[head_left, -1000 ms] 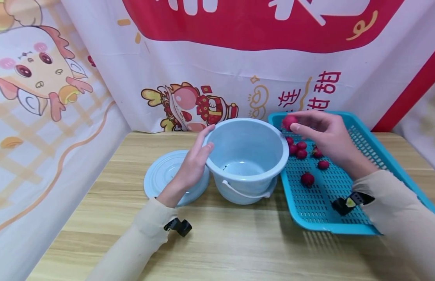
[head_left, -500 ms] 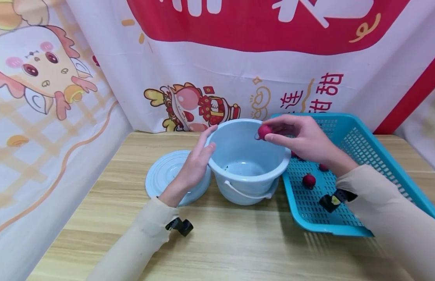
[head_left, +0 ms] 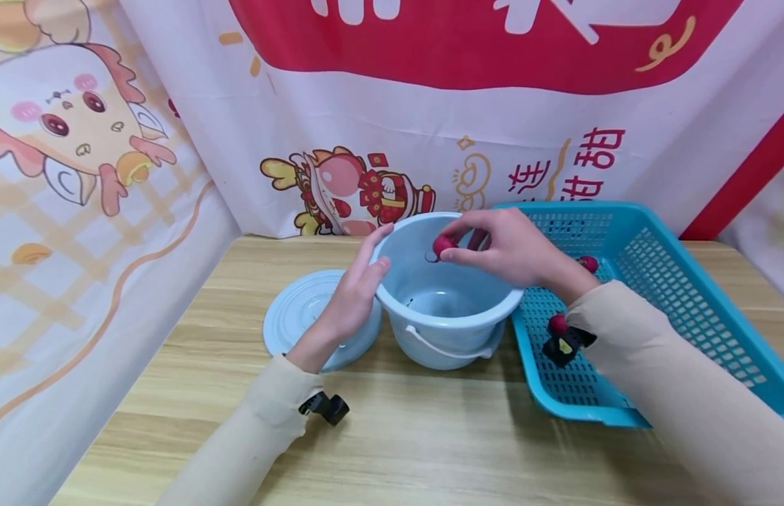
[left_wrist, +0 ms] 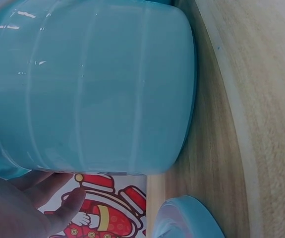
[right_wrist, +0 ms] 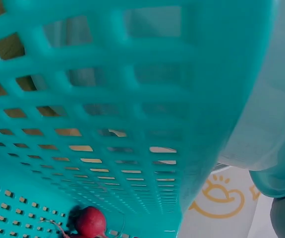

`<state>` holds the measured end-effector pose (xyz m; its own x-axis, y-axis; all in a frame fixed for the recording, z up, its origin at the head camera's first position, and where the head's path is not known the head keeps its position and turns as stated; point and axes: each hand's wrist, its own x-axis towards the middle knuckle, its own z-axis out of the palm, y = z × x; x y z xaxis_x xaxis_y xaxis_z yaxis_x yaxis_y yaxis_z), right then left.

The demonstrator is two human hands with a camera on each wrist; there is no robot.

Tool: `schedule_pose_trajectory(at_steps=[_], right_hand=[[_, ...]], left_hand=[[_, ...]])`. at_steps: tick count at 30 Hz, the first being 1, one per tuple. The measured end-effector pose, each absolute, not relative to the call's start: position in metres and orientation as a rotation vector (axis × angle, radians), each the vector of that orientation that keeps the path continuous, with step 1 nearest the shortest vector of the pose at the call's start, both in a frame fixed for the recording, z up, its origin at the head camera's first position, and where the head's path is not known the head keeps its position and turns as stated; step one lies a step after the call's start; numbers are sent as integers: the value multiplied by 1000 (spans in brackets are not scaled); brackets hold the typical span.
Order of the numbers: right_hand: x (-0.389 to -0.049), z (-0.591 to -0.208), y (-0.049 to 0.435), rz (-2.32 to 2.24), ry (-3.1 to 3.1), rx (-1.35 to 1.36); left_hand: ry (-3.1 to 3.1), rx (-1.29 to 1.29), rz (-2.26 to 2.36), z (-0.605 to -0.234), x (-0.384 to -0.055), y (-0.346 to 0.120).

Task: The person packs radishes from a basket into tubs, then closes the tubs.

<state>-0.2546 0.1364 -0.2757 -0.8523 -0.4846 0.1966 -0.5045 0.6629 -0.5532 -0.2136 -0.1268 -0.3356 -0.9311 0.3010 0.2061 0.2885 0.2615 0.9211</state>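
Observation:
A light blue bucket (head_left: 442,337) with a white handle stands on the wooden table. My left hand (head_left: 350,295) holds its left rim, thumb over the edge; in the left wrist view its fingers lie along the bucket's outer wall. Over the bucket's opening my right hand (head_left: 499,246) pinches a red radish (head_left: 444,245) between thumb and fingertips, its thin root hanging down. More radishes lie in the teal basket (head_left: 527,379), such as one radish (head_left: 588,263) toward the back and another radish (right_wrist: 90,222) in the right wrist view. My right forearm partly hides the basket.
A round light blue lid (head_left: 290,320) lies on the table (head_left: 392,450) left of the bucket, partly under my left forearm. The basket stands close against the bucket's right side. A printed cloth (head_left: 227,140) hangs behind and to the left.
My right hand has carried the radish leftward from above the basket to over the bucket's opening. My left hand has stayed at the rim.

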Motion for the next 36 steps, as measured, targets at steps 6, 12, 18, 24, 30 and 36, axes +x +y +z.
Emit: schedule_pose_trajectory(at_steps=[6,12,18,24,30,36], right_hand=[[-253,-277,133,796,-2859,920],[-252,-276,131,659,-2899,958],[-253,-275,131,574,-2917,1025],[-253,-274,129,535,-2940,1038],[-253,-273,128,518,-2949,1029],[-252,-274,130,530,-2954,1022]], left_hand=[[2491,587,1814,-335,-213,-127],[2488,593,1812,-336,-214,-127],[2487,587,1814,-335,-213,-127],[2488,569,1815,-335,-212,-128],[2479,571,1827,-335,-213,-128],[2477,589,1827,-336,-214,-127]])
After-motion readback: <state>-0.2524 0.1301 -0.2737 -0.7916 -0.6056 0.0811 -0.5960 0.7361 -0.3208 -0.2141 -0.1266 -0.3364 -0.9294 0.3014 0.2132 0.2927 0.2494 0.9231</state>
